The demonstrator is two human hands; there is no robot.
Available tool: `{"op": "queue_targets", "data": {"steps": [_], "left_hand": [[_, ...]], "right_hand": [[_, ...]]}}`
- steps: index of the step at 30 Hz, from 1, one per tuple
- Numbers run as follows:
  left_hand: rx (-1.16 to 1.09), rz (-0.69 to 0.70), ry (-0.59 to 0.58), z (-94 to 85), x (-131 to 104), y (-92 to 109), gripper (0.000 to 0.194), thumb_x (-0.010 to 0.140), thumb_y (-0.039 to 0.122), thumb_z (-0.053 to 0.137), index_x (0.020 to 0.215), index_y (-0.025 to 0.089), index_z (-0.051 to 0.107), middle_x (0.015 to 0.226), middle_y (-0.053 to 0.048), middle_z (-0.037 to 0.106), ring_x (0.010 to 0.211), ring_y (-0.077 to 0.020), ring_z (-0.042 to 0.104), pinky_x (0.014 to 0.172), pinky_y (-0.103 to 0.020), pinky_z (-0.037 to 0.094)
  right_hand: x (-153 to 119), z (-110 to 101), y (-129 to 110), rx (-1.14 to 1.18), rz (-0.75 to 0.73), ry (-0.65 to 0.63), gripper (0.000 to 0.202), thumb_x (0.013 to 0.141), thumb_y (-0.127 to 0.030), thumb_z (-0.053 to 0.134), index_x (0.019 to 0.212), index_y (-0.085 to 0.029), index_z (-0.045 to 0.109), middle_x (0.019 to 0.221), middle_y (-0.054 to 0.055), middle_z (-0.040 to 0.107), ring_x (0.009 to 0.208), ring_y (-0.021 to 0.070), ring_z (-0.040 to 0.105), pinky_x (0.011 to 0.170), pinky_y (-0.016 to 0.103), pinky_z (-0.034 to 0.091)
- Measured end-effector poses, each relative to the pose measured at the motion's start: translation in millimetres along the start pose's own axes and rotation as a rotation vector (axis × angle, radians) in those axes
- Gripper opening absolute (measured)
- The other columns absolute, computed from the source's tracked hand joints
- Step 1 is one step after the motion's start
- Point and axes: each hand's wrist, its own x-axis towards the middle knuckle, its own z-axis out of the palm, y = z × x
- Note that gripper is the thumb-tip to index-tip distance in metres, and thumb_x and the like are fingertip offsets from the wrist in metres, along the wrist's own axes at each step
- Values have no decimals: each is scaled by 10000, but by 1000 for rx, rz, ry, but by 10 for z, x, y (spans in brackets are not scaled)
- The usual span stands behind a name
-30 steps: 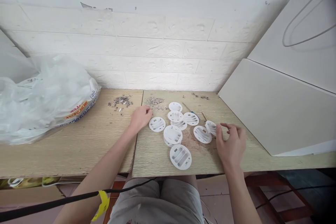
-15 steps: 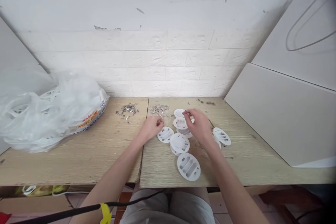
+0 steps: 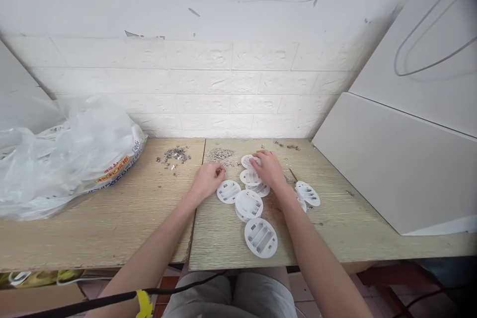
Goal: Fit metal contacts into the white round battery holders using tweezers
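My left hand (image 3: pixel 209 177) is closed with its fingertips pinched together, just above a round white disc (image 3: pixel 228 192) on the wooden table; what it pinches, if anything, is too small to name. My right hand (image 3: pixel 269 168) rests its fingers on the farthest white disc (image 3: pixel 247 161), partly covering it and a second disc (image 3: pixel 250 177). Nearer to me lie stacked white discs (image 3: pixel 249 203) and one single disc (image 3: pixel 261 237) with slots and metal clips. A pile of small metal pieces (image 3: pixel 220 155) sits beyond my left hand.
A large plastic bag (image 3: pixel 70 159) lies at the left. Another metal pile (image 3: pixel 176 155) is at the back left. More white discs (image 3: pixel 308 194) lie to the right, beside a thin brown stick (image 3: pixel 293 174). A white panel (image 3: pixel 395 164) stands at the right.
My right hand has shifted and lowered, its fingers now spread over the far disc. The whole view has moved slightly, so things appear farther left. My left hand keeps its pinch.
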Motion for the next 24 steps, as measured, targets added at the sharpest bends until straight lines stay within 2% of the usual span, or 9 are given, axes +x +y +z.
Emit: {"op": "queue_targets", "data": {"steps": [5,11,14,17,21,24], "left_hand": [[10,-27,45,8,16,-28,230,783,219,470,845,185,689,880,-60,691,864,-209,591,766,-312,433],[-10,-25,65,41,37,-43,227,797,232,467,846,182,683,904,-61,685,914,-214,579,798,-326,434],[-33,8,108,49,45,-54,215,805,219,465,821,176,674,894,-58,680,898,-205,580,811,-325,431],[-63,25,170,40,49,-58,212,822,215,461,825,164,667,880,-62,672,878,-195,573,816,-320,429],[-222,18,218,18,55,-37,240,833,278,498,982,165,650,960,-59,673,817,-165,566,776,-299,446],[-458,1,133,23,59,0,408,808,359,557,1170,171,573,1050,-74,660,880,-168,585,750,-284,459]], "right_hand": [[12,-30,79,-46,118,-37,270,855,-239,511,1082,-141,620,1063,147,658,1028,279,530,844,388,409],[11,-17,38,73,118,-31,335,813,-119,516,1142,-133,578,1022,129,657,1007,240,556,839,350,423],[11,-9,26,143,127,-24,388,807,-105,495,1192,-122,539,1044,117,619,940,209,572,819,324,426],[18,-12,5,172,55,31,341,827,-120,443,1145,-132,565,1057,115,576,887,197,567,793,322,425],[28,-42,-79,340,-39,133,257,819,-181,459,1027,-140,605,930,86,581,824,189,550,773,322,428],[4,-45,-194,576,-43,118,211,796,-259,517,950,-148,610,873,63,607,780,174,548,727,298,437]]}}
